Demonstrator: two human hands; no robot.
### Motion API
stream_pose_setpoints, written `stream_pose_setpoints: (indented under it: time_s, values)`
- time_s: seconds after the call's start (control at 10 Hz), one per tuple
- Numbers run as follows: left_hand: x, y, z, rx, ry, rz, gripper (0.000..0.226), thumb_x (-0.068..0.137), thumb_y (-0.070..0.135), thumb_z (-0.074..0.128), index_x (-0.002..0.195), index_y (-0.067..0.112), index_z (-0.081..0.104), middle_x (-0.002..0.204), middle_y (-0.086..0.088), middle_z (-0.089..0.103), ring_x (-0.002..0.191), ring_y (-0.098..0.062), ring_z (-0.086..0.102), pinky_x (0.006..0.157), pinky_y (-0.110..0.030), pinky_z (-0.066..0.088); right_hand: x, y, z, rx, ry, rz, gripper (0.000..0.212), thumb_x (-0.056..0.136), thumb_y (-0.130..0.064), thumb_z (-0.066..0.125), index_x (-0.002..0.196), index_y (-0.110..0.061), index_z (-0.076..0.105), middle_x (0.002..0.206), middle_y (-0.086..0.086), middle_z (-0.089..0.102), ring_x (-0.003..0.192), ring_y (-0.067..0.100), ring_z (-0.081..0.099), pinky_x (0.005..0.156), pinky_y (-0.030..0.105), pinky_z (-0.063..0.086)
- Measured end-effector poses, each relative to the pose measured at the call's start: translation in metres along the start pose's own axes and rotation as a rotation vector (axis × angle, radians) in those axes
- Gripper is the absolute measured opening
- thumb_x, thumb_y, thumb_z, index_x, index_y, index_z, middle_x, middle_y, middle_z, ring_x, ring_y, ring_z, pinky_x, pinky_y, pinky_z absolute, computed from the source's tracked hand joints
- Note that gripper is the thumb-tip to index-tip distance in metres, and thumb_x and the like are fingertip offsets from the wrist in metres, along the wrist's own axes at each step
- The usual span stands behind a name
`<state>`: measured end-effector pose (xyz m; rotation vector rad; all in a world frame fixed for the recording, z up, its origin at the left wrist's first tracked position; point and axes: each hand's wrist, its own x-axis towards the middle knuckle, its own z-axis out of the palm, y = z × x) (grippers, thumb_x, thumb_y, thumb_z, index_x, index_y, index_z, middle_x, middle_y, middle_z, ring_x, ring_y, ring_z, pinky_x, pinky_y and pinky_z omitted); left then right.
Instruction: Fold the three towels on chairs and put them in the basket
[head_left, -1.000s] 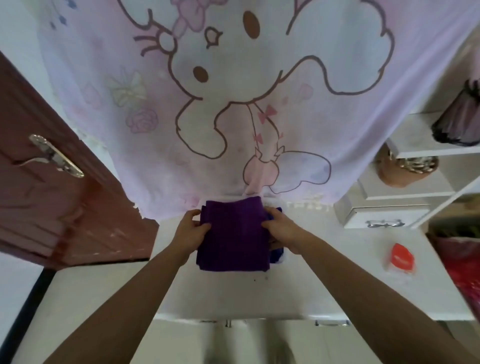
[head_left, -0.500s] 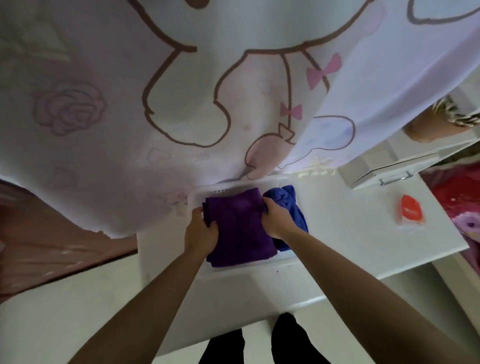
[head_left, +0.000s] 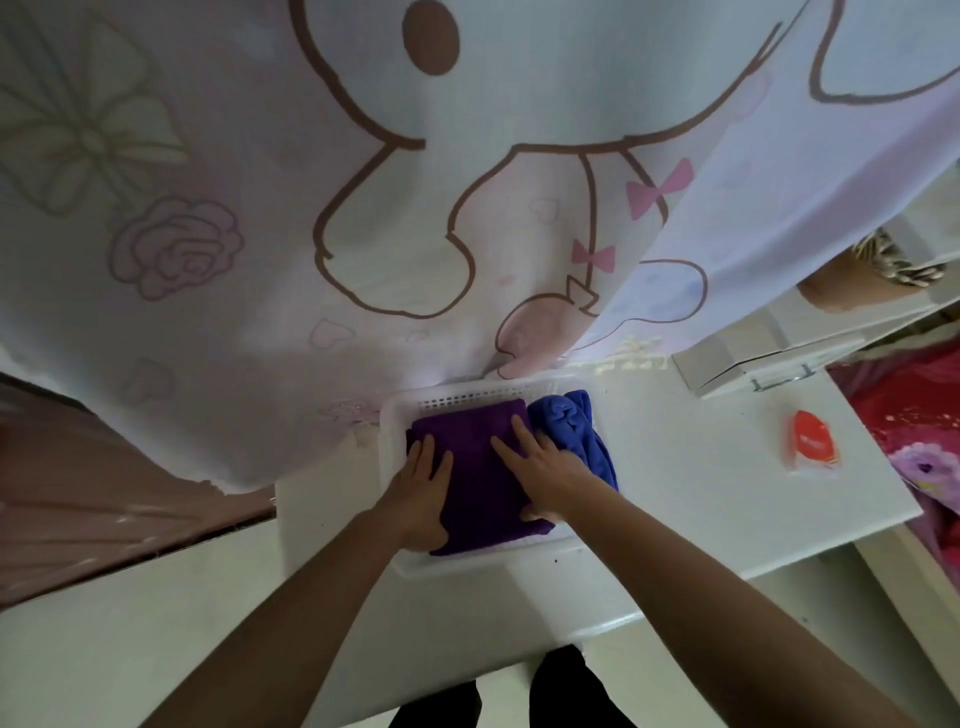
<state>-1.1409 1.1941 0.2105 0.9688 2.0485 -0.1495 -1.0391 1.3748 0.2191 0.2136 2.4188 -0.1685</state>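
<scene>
White tabletop under a hanging cartoon-print curtain carries one white perforated basket, and one orange packet lies well apart to its right. Two towels are in the basket: one folded purple towel filling most of it and one blue towel bunched against its right side. Both hands lie flat with fingers spread on the purple towel, the left hand on its left edge and the right hand on its right part, pressing down, pinching nothing.

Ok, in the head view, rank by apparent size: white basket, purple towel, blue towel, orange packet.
1. white basket
2. purple towel
3. blue towel, partly hidden, so true size unsure
4. orange packet
</scene>
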Motion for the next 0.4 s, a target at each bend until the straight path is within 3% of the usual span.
stream_pose_setpoints:
  time_s: [0.2, 0.4]
  values:
    - [0.015, 0.003, 0.010, 0.076, 0.025, -0.035, 0.115, 0.080, 0.032, 0.067, 0.154, 0.013, -0.019, 0.159, -0.018, -0.028, 0.149, -0.033, -0.021, 0.124, -0.040, 0.001, 0.017, 0.010, 0.017, 0.032, -0.016, 0.016, 0.109, 0.086, -0.044, 0.071, 0.158, -0.031, -0.009, 0.164, 0.009, -0.022, 0.152, 0.037, 0.004, 0.119, 0.052, 0.021]
    - [-0.012, 0.008, 0.007, 0.052, 0.126, -0.005, 0.104, 0.087, 0.038, 0.061, 0.155, 0.012, -0.014, 0.160, -0.017, -0.025, 0.149, -0.032, -0.020, 0.123, -0.039, -0.001, -0.013, 0.001, 0.010, 0.115, 0.070, 0.016, 0.096, 0.090, -0.042, 0.066, 0.159, -0.026, 0.002, 0.166, 0.012, -0.012, 0.152, 0.033, 0.013, 0.114, 0.047, 0.033]
